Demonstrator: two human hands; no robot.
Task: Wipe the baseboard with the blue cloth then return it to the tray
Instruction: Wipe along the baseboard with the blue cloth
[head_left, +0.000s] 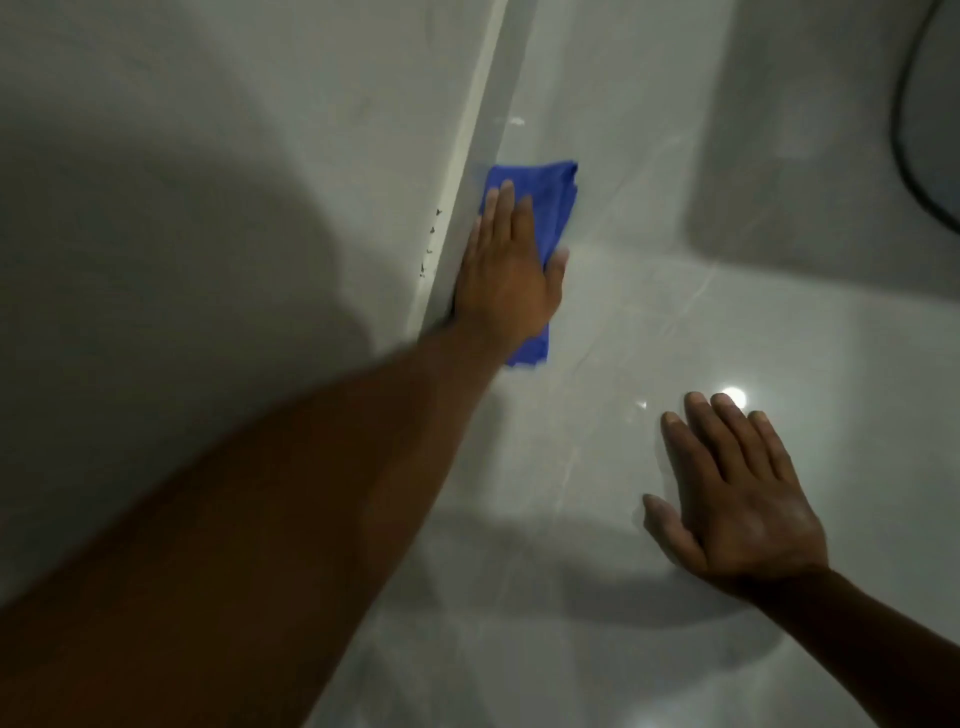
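Note:
A folded blue cloth (545, 192) lies flat against the pale baseboard (488, 124), which runs diagonally from the top centre down to the middle of the view. My left hand (506, 270) presses on the cloth with its fingers stretched out along the board; the cloth shows above the fingertips and below the wrist. My right hand (727, 499) rests palm down on the glossy floor to the lower right, fingers spread, holding nothing. No tray is in view.
The grey wall (208, 156) fills the left side, with small dark specks beside the baseboard's top edge. White glossy floor tiles (675, 322) reflect a ceiling light. A dark curved object (919, 156) sits at the top right corner.

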